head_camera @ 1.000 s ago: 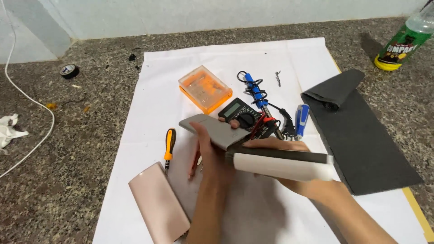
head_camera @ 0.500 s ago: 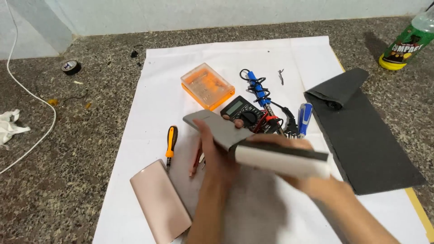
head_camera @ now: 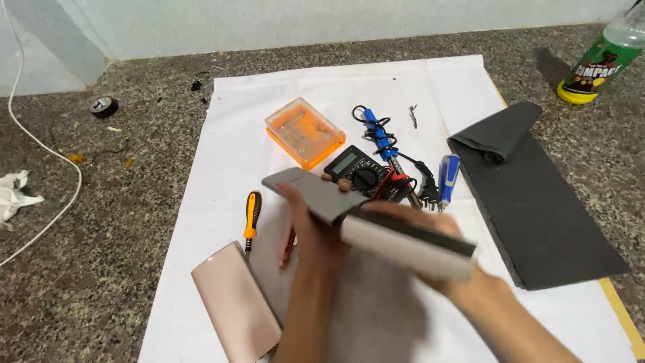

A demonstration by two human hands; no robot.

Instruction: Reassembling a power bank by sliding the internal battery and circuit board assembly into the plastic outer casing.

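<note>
Head view: a flat grey casing (head_camera: 310, 193) is gripped by the left hand (head_camera: 314, 228), fingers wrapped over its near edge, one fingertip showing at its far edge by the multimeter. A long white block with a dark top strip (head_camera: 410, 247) is clamped in the right hand (head_camera: 430, 262), fingers closed around it from below; it is held level, its left end touching the grey casing. Both pieces are held above the white paper sheet (head_camera: 228, 148) on the speckled counter (head_camera: 87, 269).

Beyond the hands, a black multimeter (head_camera: 356, 173) is seen, with a blue-handled soldering iron (head_camera: 380, 138) and a blue screwdriver (head_camera: 447, 172) just beside it. An orange plastic case (head_camera: 304, 131) lies further back. An orange-and-black screwdriver (head_camera: 251, 216) lies left of the hands, and a pink slab-shaped casing (head_camera: 234, 310) near it at the sheet's lower left. A dark grey cloth (head_camera: 537, 208) is laid out at right.

Against the earlier frames: the grip is unchanged, and the two held pieces are kept joined at the same spot. Nothing on the sheet has been moved.
</note>
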